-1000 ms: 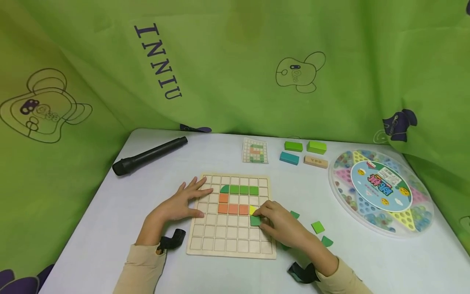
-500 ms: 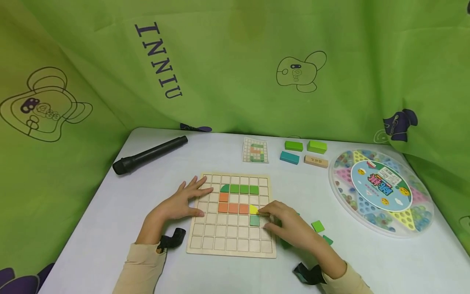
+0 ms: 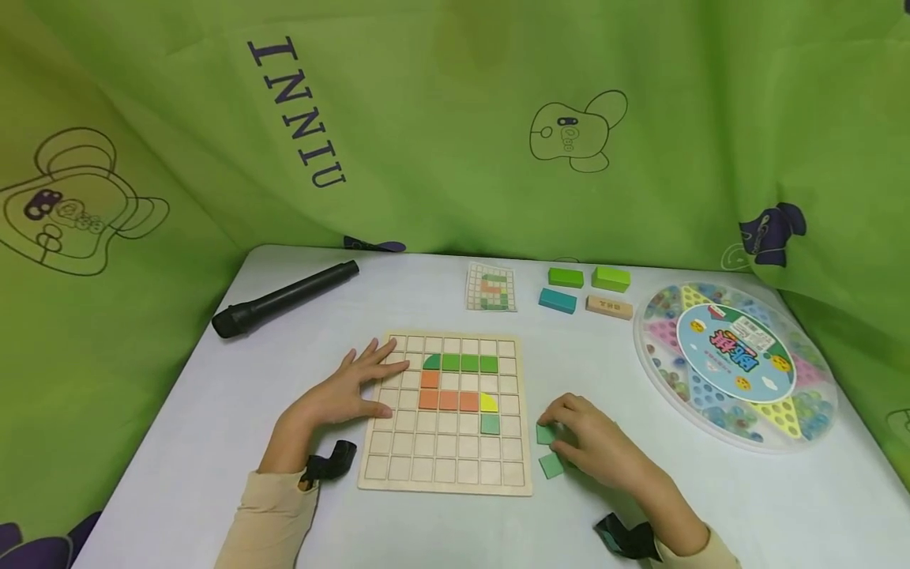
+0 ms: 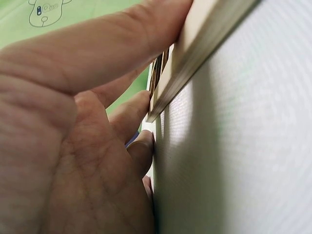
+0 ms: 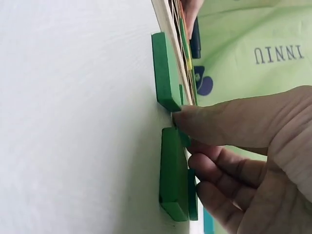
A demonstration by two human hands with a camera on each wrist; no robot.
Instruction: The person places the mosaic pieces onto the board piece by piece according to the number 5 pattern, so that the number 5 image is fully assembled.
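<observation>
My left hand (image 3: 348, 391) lies spread over the left edge of the wooden grid board (image 3: 441, 478), with thumb and fingertips on its border. In the left wrist view, the thumb presses against the board's edge (image 4: 183, 61). Right of the board, my right hand (image 3: 593, 442) pinches a green square tile (image 3: 545, 434) between thumb and forefinger, low over the table. Another green square tile (image 3: 550, 465) lies just in front of it. More green tiles (image 5: 173, 175) sit under the hand, hidden from the head view.
On the board are green tiles (image 3: 469, 363), orange tiles (image 3: 449, 401), a yellow piece (image 3: 489, 404) and a green square (image 3: 490, 424). Behind stand a pattern card (image 3: 490, 287), several blocks (image 3: 558, 300) and a black microphone (image 3: 284, 299). A round marble game box (image 3: 735, 367) lies right.
My right hand has left the yellow piece and moved right, off the board, to the loose green tiles, where it pinches one. My left hand stays on the board's edge.
</observation>
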